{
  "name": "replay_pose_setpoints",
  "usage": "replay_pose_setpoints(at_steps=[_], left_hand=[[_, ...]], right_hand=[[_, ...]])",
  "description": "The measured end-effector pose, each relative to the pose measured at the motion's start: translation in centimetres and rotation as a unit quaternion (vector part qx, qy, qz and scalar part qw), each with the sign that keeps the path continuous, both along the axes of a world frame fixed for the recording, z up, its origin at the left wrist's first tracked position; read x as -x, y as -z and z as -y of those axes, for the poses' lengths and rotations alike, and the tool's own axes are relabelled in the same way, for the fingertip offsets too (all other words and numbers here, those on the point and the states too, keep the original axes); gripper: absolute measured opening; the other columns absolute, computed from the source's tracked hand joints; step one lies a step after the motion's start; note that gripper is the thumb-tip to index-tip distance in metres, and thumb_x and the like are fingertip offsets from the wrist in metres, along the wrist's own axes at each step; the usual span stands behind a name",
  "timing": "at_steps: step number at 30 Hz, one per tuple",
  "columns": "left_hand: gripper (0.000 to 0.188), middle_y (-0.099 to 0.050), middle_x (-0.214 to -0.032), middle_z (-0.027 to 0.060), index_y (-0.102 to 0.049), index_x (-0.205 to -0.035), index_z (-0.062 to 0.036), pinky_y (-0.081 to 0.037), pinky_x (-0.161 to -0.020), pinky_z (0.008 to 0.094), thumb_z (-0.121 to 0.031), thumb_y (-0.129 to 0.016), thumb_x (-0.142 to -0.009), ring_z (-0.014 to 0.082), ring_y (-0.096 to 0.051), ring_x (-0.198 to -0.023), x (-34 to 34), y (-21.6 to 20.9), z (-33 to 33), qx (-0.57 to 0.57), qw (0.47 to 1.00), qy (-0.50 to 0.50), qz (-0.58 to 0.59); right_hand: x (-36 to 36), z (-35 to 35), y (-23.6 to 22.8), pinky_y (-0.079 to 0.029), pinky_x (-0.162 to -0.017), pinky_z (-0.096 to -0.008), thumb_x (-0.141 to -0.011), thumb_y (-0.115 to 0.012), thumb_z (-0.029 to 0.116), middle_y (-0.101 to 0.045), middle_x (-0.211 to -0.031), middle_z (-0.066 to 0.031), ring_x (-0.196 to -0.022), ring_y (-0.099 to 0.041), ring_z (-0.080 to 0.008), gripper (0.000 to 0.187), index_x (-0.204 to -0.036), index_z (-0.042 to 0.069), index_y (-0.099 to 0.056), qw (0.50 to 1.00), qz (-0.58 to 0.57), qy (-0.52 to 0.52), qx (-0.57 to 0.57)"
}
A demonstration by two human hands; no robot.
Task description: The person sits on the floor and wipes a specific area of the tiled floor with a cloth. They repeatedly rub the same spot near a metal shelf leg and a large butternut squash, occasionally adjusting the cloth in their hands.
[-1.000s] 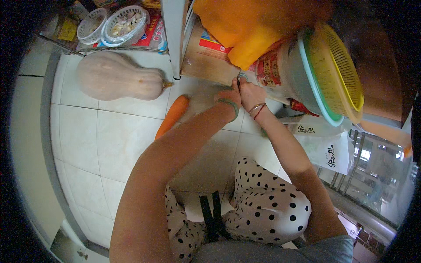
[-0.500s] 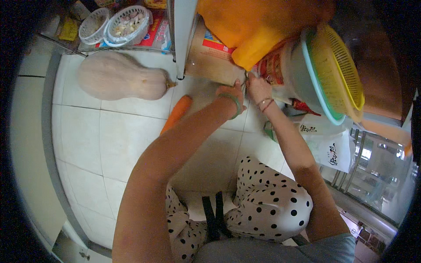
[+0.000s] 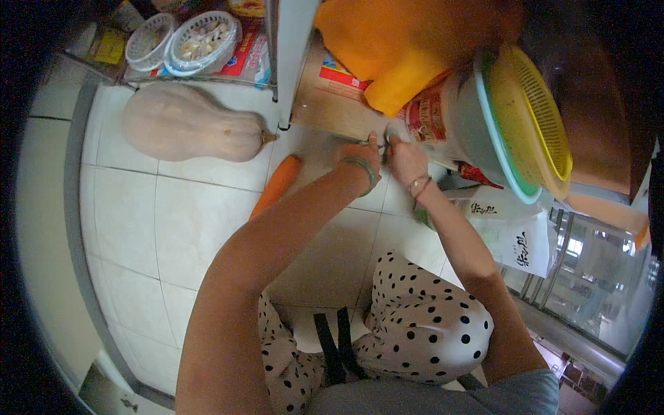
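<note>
My left hand (image 3: 358,153), with a green bangle at its wrist, is close beside my right hand (image 3: 407,158) over the tiled floor, just in front of a brown cardboard box (image 3: 332,109). Both hands are closed in a pinch, thumbs facing each other. A small greyish thing seems to run between the fingertips, too blurred to name. Left of my left forearm lies an orange carrot (image 3: 278,181), partly hidden by that arm. Farther left, a large pale butternut squash (image 3: 194,126) rests on its side, stem toward the shelf leg.
An orange cloth (image 3: 394,48) drapes over the box. On the right stand nested basins with a yellow colander (image 3: 539,117) and a white plastic bag (image 3: 522,238). A metal shelf leg (image 3: 289,69) rises behind the carrot. White baskets (image 3: 204,43) sit on the low shelf, one holding garlic.
Both hands have drawn slightly back toward me, away from the box edge, still pinching close together. The carrot and squash lie as before.
</note>
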State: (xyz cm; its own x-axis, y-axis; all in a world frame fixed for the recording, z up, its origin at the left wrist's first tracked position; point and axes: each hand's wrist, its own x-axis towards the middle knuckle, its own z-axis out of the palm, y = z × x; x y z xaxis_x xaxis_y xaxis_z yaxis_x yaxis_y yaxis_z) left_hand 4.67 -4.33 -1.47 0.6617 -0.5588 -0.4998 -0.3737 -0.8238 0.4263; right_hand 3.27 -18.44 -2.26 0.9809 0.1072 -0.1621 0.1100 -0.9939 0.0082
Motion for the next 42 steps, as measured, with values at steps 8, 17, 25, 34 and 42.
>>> replay_pose_setpoints(at_steps=[8, 17, 25, 34, 42], left_hand=[[0.096, -0.054, -0.115, 0.0262, -0.005, -0.139, 0.0056, -0.044, -0.088, 0.0461, -0.038, -0.065, -0.076, 0.0393, -0.056, -0.101, 0.1, 0.8, 0.7, 0.029, 0.999, -0.006, -0.024], [0.059, -0.055, -0.117, 0.0202, -0.023, -0.136, 0.0046, -0.046, -0.086, 0.0413, -0.039, -0.022, -0.096, 0.0332, -0.058, -0.1, 0.2, 0.6, 0.7, 0.006, 0.998, -0.026, -0.051], [0.055, -0.058, -0.112, 0.0195, -0.012, -0.139, -0.0009, -0.047, -0.082, 0.0448, -0.035, -0.013, -0.096, 0.0335, -0.059, -0.098, 0.2, 2.3, 0.6, 0.005, 0.998, -0.056, -0.034], [0.086, -0.059, -0.103, 0.0276, -0.006, -0.139, 0.004, -0.048, -0.08, 0.0457, -0.021, -0.061, -0.077, 0.0372, -0.06, -0.091, 0.5, 3.0, 0.6, 0.057, 0.997, -0.057, -0.015], [0.093, -0.06, -0.103, 0.025, -0.002, -0.139, 0.0051, -0.048, -0.081, 0.0462, -0.022, -0.064, -0.075, 0.0366, -0.061, -0.091, 0.3, 1.6, 0.1, 0.037, 0.999, -0.025, -0.029]], right_hand=[[-2.3, 0.5, 0.3, -0.049, -0.053, -0.0451, -0.079, -0.052, 0.015, -0.062, -0.068, -0.0185, -0.063, -0.062, -0.0359, 0.018, -0.094, 0.005, -0.056, 0.999, 0.008, 0.027, 0.022], [0.6, 0.2, -0.1, -0.049, -0.053, -0.0455, -0.079, -0.052, 0.016, -0.064, -0.072, -0.0173, -0.063, -0.063, -0.035, 0.015, -0.09, 0.007, -0.057, 0.999, 0.01, 0.022, -0.026], [-0.6, -0.1, 0.3, -0.048, -0.051, -0.0444, -0.08, -0.05, 0.017, -0.063, -0.072, -0.0188, -0.063, -0.063, -0.0342, 0.018, -0.093, 0.006, -0.058, 0.999, -0.001, 0.011, -0.032], [-2.7, -1.3, 0.4, -0.048, -0.058, -0.047, -0.084, -0.047, 0.021, -0.063, -0.074, -0.0197, -0.067, -0.062, -0.0357, 0.019, -0.092, 0.007, -0.057, 1.0, -0.001, 0.017, -0.009], [0.8, -1.9, -0.6, -0.049, -0.055, -0.045, -0.083, -0.048, 0.022, -0.063, -0.072, -0.0185, -0.066, -0.062, -0.0355, 0.018, -0.093, 0.01, -0.057, 0.999, -0.005, 0.014, -0.048]])
